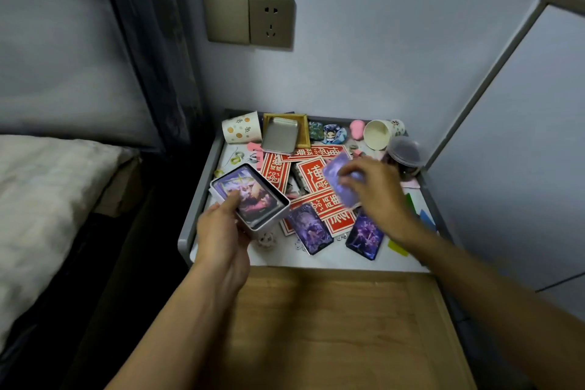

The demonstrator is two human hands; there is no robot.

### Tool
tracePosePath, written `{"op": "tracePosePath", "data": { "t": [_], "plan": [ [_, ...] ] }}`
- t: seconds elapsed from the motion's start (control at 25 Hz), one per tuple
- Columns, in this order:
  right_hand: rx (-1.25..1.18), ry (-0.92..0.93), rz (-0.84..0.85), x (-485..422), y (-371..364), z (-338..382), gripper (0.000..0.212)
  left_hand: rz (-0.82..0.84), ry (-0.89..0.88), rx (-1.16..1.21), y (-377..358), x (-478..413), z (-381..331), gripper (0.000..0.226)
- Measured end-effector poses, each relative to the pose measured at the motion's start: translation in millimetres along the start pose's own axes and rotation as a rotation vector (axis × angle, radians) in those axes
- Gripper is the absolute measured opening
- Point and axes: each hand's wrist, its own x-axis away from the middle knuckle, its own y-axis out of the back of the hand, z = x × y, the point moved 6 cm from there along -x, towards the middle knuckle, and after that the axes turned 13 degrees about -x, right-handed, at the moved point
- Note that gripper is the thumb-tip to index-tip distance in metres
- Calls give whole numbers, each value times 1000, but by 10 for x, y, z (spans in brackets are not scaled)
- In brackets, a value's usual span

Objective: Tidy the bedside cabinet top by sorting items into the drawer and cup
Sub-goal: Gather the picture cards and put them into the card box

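Clutter covered most of the bedside cabinet's white surface [319,258], seen from above through a head-worn camera, with a bed to the left and a wall socket [249,19] behind. The left hand [221,231] held a small metal tin [253,196] at the front left corner, fingers wrapped beneath it and thumb resting on the stack of purple picture cards inside. The right hand [376,190] hovered over the middle of the surface, its fingers pinched closed on a single purple card [343,179], blurred as if in motion. Two more purple cards [309,228] lay face up near the front edge, partly over a spread of red patterned cards [316,177]. At the back stood a spotted paper cup [242,128] lying on its side, the tin's lid [280,136] propped in a small wooden tray, two round badges [332,133], something pink, a second cup [378,133] tipped toward the camera, and a clear domed jar [405,155] at the right. Small rings and coloured tabs were scattered around the edges. Below the surface, the open wooden drawer [332,326] appeared empty. Judging by this, the tidying was at an early stage: the purple cards were being gathered into the tin, while the red cards, badges and small bits remained unsorted, and nothing had yet reached the drawer or, as far as could be seen, a cup.
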Motion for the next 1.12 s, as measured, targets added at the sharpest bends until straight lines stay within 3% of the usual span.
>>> {"op": "tracePosePath", "data": {
  "t": [0.08, 0.16, 0.28, 0.52, 0.64, 0.76, 0.88, 1.04, 1.12],
  "plan": [
    [-60, -102, 152, 298, -369, 0, 22, -9, -16, 14, 44, -13, -53, 34],
    [67, -160, 210, 469, -604, -61, 38, -17, -25, 19, 70, -14, -86, 34],
    [287, -187, 203, 539, -705, -103, 65, -36, -19, 12, 99, 17, -85, 31],
    [255, -233, 218, 494, -844, 4, 89, -28, 28, -6, 99, 0, -47, 24],
    [90, -199, 214, 483, -810, 46, 85, -17, 37, 8, 76, -1, -45, 19],
    [73, -137, 185, 466, -737, 144, 67, 3, 30, -3, 76, -11, -19, 20],
    [-26, -194, 105, 382, -493, 189, 53, 33, 8, -30, 39, 4, 2, 26],
    [-520, -287, -58, 405, 34, 121, 34, 71, -33, -123, -58, 26, 82, 36],
    [-748, -339, -58, 522, 114, 109, 32, 97, -49, -172, -116, 50, 153, 35]
  ]
}}
